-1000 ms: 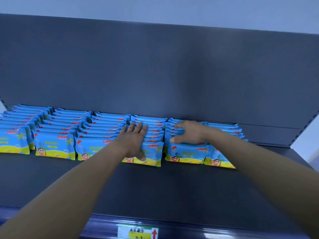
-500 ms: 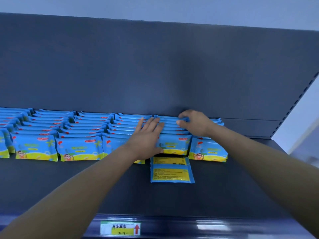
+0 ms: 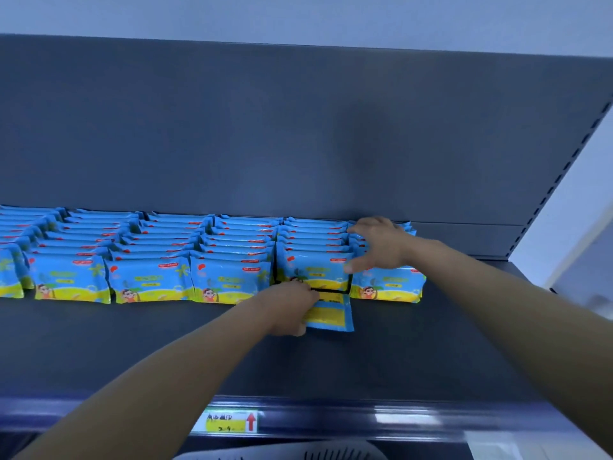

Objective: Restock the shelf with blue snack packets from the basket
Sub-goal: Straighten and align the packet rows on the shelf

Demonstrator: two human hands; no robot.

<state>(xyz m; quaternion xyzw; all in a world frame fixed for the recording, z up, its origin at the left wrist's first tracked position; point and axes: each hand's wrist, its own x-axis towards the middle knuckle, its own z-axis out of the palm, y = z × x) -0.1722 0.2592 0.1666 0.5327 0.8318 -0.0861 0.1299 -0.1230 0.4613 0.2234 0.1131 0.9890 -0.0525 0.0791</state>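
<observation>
Several rows of blue snack packets (image 3: 149,280) stand upright along the back of the dark shelf (image 3: 431,343). One fallen packet (image 3: 331,313) lies flat, back side up, in front of the second row from the right. My left hand (image 3: 292,310) grips its left edge. My right hand (image 3: 378,244) rests spread on the tops of the two rightmost rows, thumb against a front packet (image 3: 315,270). The basket's pale rim (image 3: 298,453) shows at the bottom edge.
The shelf's back panel (image 3: 298,127) rises behind the rows. A yellow price tag with a red arrow (image 3: 229,421) sits on the front rail. The shelf's right upright (image 3: 560,171) has slots; bare shelf lies right of the last row.
A packet fell flat off the front of a row. My left hand dropped from the row tops down to it and took hold. My right hand shifted right across the rows.
</observation>
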